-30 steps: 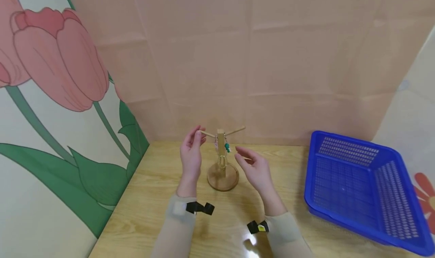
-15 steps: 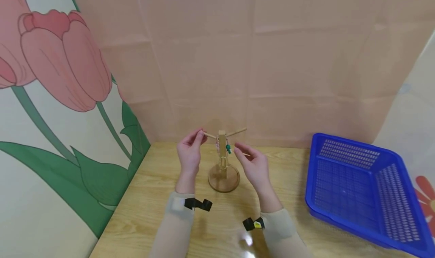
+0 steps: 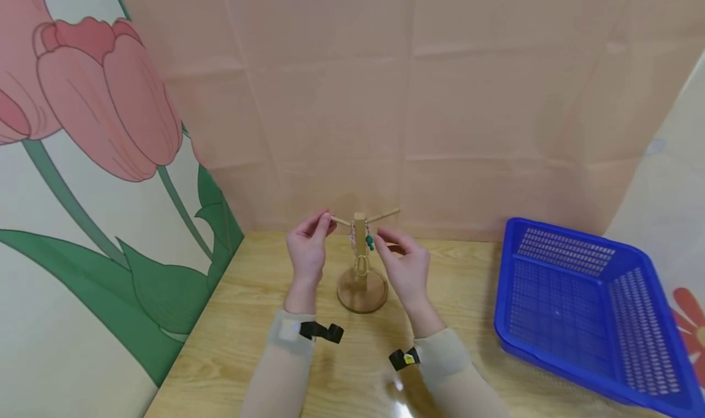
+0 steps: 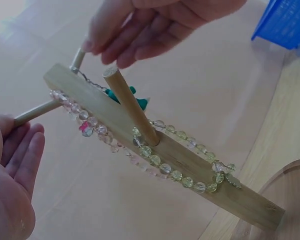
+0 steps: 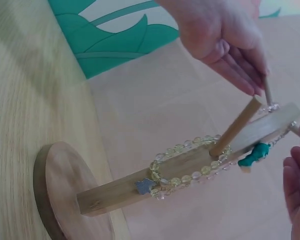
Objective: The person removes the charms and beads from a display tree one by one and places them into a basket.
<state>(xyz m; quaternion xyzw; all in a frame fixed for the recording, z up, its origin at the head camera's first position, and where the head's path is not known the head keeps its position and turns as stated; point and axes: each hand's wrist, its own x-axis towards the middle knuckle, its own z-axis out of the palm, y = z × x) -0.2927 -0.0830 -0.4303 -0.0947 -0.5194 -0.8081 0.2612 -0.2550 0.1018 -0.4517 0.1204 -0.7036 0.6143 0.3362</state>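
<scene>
A wooden jewelry stand (image 3: 360,222) with a round base (image 3: 362,302) stands upright on the table. My left hand (image 3: 308,246) pinches the end of its left peg (image 4: 37,113). Close beside the teal charm (image 3: 369,241) on the stand's right side is my right hand (image 3: 406,268), its thumb and fingers slightly apart; contact is unclear. The charm hangs by a small chain from the right peg (image 3: 385,215). A pink beaded bracelet (image 4: 92,121) hangs on the left peg. A yellow-green beaded bracelet (image 4: 176,175) with a leaf-like charm loops over the front peg (image 5: 237,127).
A blue plastic basket (image 3: 556,311) stands on the wood-grain table (image 3: 237,344) at the right. A beige cloth (image 3: 330,100) hangs behind the stand, and a tulip-printed panel (image 3: 99,100) borders the left.
My right hand has moved left, closer to the teal charm. My left fingers have drawn together on the end of the left peg. The stand stays in place.
</scene>
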